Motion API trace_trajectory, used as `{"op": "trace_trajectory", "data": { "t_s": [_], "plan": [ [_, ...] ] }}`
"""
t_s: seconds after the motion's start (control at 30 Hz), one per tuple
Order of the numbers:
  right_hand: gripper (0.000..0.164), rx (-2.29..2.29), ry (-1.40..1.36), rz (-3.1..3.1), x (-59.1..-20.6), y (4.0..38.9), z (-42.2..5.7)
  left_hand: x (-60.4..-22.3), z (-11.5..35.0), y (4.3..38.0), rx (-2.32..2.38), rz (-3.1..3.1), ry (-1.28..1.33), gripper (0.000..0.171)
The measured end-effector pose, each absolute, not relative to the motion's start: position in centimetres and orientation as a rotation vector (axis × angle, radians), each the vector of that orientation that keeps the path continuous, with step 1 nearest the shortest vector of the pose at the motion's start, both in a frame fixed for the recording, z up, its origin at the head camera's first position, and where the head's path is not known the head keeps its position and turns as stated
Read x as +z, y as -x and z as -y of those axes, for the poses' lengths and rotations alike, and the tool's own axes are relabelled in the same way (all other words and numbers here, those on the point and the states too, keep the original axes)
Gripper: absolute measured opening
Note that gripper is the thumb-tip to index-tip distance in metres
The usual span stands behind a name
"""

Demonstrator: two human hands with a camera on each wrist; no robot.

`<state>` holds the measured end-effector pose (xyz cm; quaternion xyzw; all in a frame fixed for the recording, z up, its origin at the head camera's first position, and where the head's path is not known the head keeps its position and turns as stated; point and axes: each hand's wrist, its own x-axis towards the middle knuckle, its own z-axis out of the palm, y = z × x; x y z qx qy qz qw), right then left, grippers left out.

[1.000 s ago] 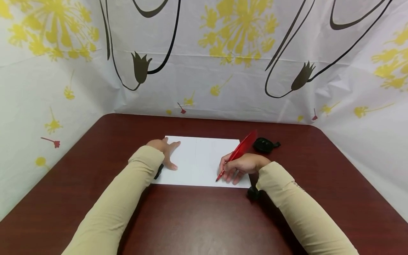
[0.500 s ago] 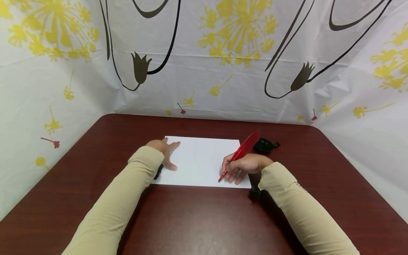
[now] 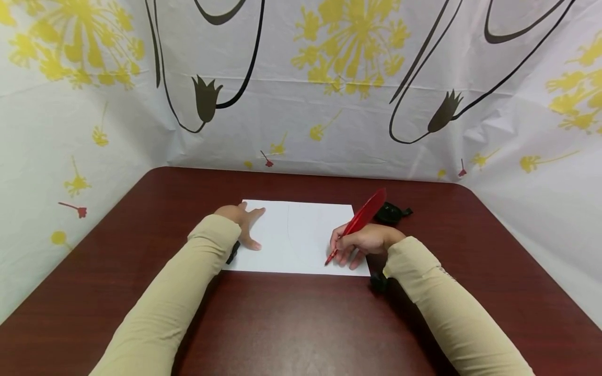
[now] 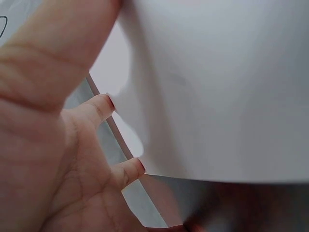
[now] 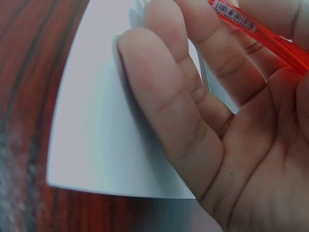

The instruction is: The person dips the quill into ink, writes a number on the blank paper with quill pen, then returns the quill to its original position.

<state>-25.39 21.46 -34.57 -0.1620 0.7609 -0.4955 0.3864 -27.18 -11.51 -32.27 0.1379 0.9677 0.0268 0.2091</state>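
A white sheet of paper (image 3: pixel 296 235) lies flat on the table. My left hand (image 3: pixel 242 224) rests on its left end with fingers and thumb spread; in the left wrist view fingertips (image 4: pixel 104 104) touch the paper's edge. Over the right end, my right hand (image 3: pixel 362 241) pinches a red feather pen (image 3: pixel 364 211), its tip pointing down and left at the paper. Whether the tip touches is too small to tell. The right wrist view shows a barcode label on the red pen barrel (image 5: pixel 270 38). A faint line runs down the paper left of its middle.
The dark red-brown table (image 3: pixel 296 324) has rounded far corners. Behind my right hand lies a black object with a short tail (image 3: pixel 391 213). Black wrist gear (image 3: pixel 379 283) shows below the right cuff. A white patterned sheet (image 3: pixel 282 104) hangs behind and beside the table.
My right hand and the feather pen have shifted slightly to the right over the paper. My left hand stays in place on the sheet.
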Motion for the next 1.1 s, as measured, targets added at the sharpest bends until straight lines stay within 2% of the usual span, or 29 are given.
{"op": "trace_trajectory", "data": {
  "t_s": [1.1],
  "plan": [
    [0.014, -1.286, 0.425, -1.941, -34.96, 25.48, -21.95, -32.49, 11.77, 27.09, 0.066, -2.692, -0.394, 0.105]
  ]
}}
